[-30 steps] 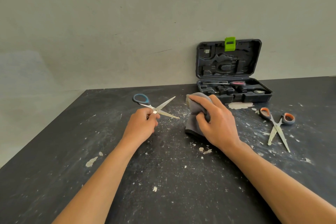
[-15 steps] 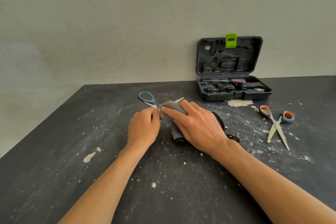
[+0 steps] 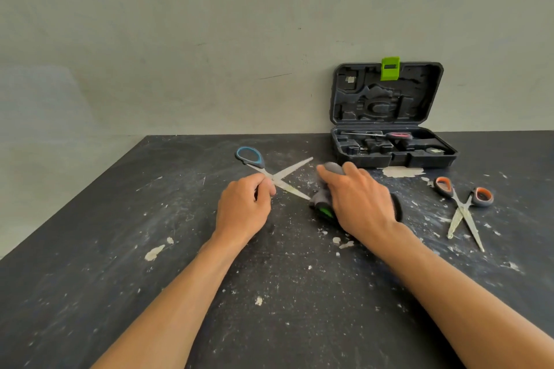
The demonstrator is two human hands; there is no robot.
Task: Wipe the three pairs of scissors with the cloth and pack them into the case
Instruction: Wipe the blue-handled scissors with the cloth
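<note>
My left hand (image 3: 244, 208) pins the blue-handled scissors (image 3: 281, 175) at their pivot on the dark table; their dusty blades are spread apart and point right. My right hand (image 3: 358, 201) presses a grey cloth (image 3: 322, 196) down at the tip of the lower blade. Something with a green and black handle (image 3: 325, 213) peeks out under that hand; I cannot tell what it is. A pair of orange-handled scissors (image 3: 463, 208) lies spread at the right. The black case (image 3: 392, 147) stands with its lid up against the wall.
The table (image 3: 150, 293) is strewn with white plaster flakes and dust. A red-handled tool (image 3: 398, 135) lies inside the case's lower half. A green latch (image 3: 389, 68) sits on top of the lid. The wall runs along the table's far edge.
My right hand has slid the cloth rightwards along the blades, from over the pivot out to the lower blade's tip, so both blades show again. The left hand has stayed put.
</note>
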